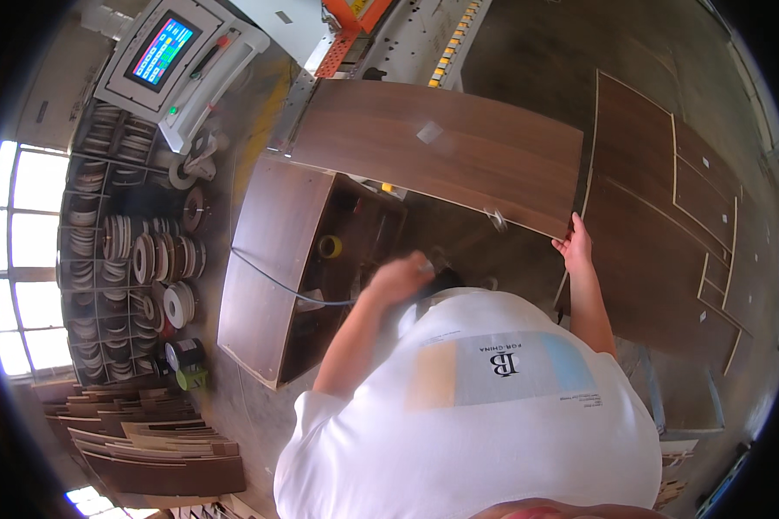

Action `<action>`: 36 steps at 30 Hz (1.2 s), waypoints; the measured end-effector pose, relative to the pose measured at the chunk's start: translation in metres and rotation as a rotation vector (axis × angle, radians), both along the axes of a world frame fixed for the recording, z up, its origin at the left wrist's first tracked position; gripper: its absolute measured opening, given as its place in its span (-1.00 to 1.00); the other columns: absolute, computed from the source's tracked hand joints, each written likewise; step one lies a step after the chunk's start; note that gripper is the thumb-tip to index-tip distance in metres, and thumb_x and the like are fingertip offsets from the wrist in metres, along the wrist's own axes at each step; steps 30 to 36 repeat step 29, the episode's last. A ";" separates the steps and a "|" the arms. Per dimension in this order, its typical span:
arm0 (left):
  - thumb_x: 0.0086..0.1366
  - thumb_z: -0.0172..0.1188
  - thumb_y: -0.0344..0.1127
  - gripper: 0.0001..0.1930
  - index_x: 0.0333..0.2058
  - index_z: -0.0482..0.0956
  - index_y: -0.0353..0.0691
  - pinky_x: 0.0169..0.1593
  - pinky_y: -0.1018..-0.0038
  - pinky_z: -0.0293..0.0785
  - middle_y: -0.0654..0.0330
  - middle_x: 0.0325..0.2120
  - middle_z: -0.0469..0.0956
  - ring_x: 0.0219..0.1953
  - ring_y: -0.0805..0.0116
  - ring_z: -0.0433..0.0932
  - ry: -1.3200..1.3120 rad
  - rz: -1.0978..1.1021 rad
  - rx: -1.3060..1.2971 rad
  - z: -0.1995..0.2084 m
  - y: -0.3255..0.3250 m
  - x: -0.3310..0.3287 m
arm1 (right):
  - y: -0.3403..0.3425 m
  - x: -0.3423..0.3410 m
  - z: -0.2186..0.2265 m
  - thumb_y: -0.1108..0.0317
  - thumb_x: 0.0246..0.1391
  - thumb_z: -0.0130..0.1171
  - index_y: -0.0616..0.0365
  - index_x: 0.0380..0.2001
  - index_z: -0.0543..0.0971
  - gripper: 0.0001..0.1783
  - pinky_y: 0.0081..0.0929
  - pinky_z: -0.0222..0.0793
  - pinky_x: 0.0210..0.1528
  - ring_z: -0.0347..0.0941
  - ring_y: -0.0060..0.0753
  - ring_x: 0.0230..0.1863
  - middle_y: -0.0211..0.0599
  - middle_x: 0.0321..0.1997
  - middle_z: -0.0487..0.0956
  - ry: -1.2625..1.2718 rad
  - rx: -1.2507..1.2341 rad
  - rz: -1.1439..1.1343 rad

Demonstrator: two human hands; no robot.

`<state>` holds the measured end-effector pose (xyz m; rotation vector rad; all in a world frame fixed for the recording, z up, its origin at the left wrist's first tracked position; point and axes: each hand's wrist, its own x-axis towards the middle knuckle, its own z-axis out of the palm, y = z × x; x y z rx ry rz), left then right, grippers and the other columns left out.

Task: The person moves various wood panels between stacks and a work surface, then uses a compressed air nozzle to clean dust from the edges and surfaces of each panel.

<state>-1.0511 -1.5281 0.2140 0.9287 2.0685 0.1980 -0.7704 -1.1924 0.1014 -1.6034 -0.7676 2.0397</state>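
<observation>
Your right hand (575,244) was clamped on the near right corner of the long dark walnut-veneer rectangular panel (441,151), thumb and fingers pinching its edge, the arm stretched forward and nearly straight. The panel lay ahead of you and mostly to your left of that grip, its long axis running from the machine bed (407,43) at upper left down toward your right hand, its far end resting by the orange-trimmed feed. Your left hand (400,278) was nearer your chest, elbow bent, raised in front of the white shirt; it was blurred, closed around something small with a thin grey hose or cord (277,285) trailing off to the left, though what it gripped could not be told. That hand stood below the panel's near long edge, apart from it. A brown open-fronted cabinet (268,259) sat to the left, a roll of yellow tape (330,246) inside it, and racks of coiled edge banding (138,259) beyond.
</observation>
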 end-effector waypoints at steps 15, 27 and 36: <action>0.43 0.12 -0.10 -0.71 -0.14 0.34 -0.19 -0.69 0.46 0.23 0.26 -0.69 0.32 -0.72 0.44 0.36 -0.013 1.402 0.419 -0.039 -0.161 -0.167 | 0.012 -0.004 -0.016 -0.23 0.26 0.14 -0.03 0.00 0.58 -0.46 -0.45 0.40 -0.48 0.58 -0.50 -0.24 -0.48 -0.15 0.64 -0.236 0.214 0.151; 0.36 0.25 -0.21 -0.76 -0.35 0.35 -0.10 -0.74 0.48 0.21 0.32 -0.73 0.30 -0.78 0.47 0.31 -0.412 0.910 0.558 -0.071 -0.063 -0.115 | -0.005 -0.006 0.018 -0.20 0.30 0.08 -0.08 0.03 0.47 -0.51 -0.23 0.48 -0.46 0.47 -0.46 -0.24 -0.46 -0.12 0.51 -0.178 0.205 0.263; 0.32 0.30 -0.21 -0.76 -0.29 0.41 -0.14 -0.70 0.45 0.27 0.29 -0.70 0.39 -0.75 0.45 0.38 -0.342 0.747 0.416 -0.081 -0.061 -0.108 | -0.014 -0.006 0.026 -0.22 0.28 0.11 -0.06 -0.03 0.49 -0.51 -0.27 0.45 -0.55 0.49 -0.51 -0.35 -0.48 -0.23 0.54 -0.190 0.224 0.219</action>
